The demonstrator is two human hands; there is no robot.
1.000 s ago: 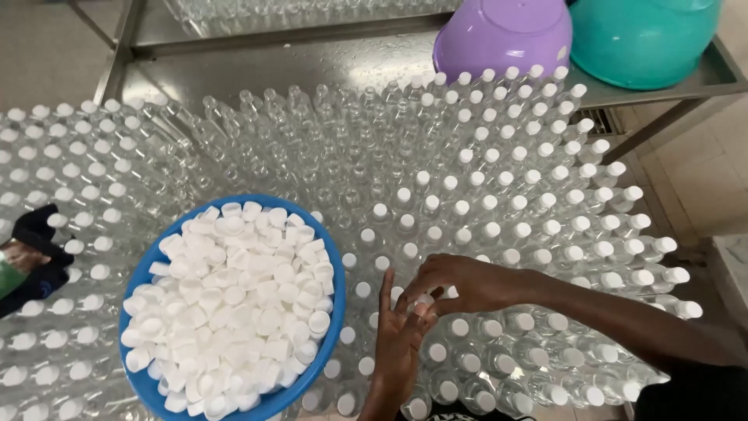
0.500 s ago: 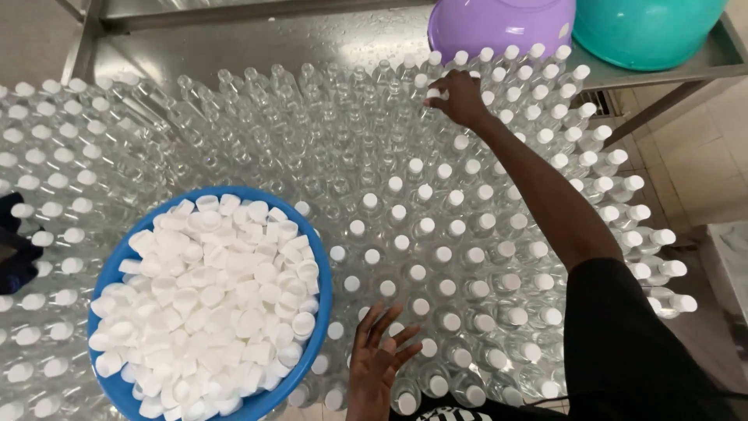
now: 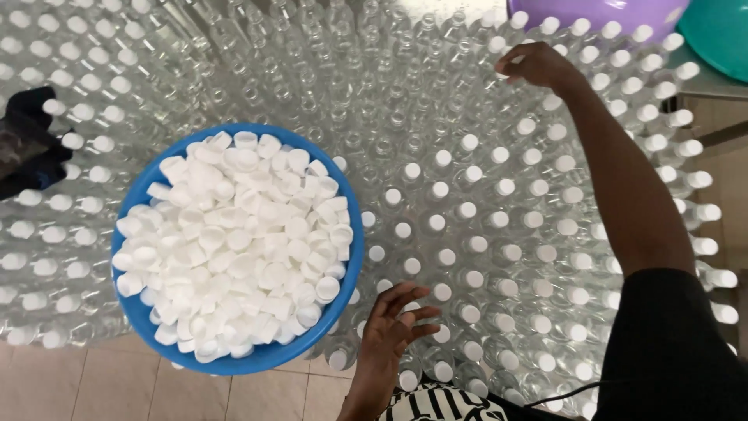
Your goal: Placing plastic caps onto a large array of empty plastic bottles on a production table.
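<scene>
A blue bowl [image 3: 348, 269] heaped with white caps [image 3: 234, 242] rests among a dense field of clear plastic bottles [image 3: 374, 117]. Many bottles on the right wear white caps [image 3: 506, 187]; those at the centre and far side stand uncapped. My right hand [image 3: 538, 66] is stretched far out, fingers pinched on the top of a bottle near the purple bowl; whether it holds a cap I cannot tell. My left hand [image 3: 393, 327] hovers with fingers spread over capped bottles just right of the blue bowl, holding nothing.
A purple bowl [image 3: 592, 12] and a teal bowl [image 3: 721, 31] sit on a metal shelf at the top right. A dark object [image 3: 27, 148] lies at the left edge among the bottles. Tiled floor [image 3: 156, 390] shows at the bottom left.
My right hand left the near bottles beside my left hand and reached out to the far bottles by the purple bowl. My left hand opened and stayed near the blue bowl.
</scene>
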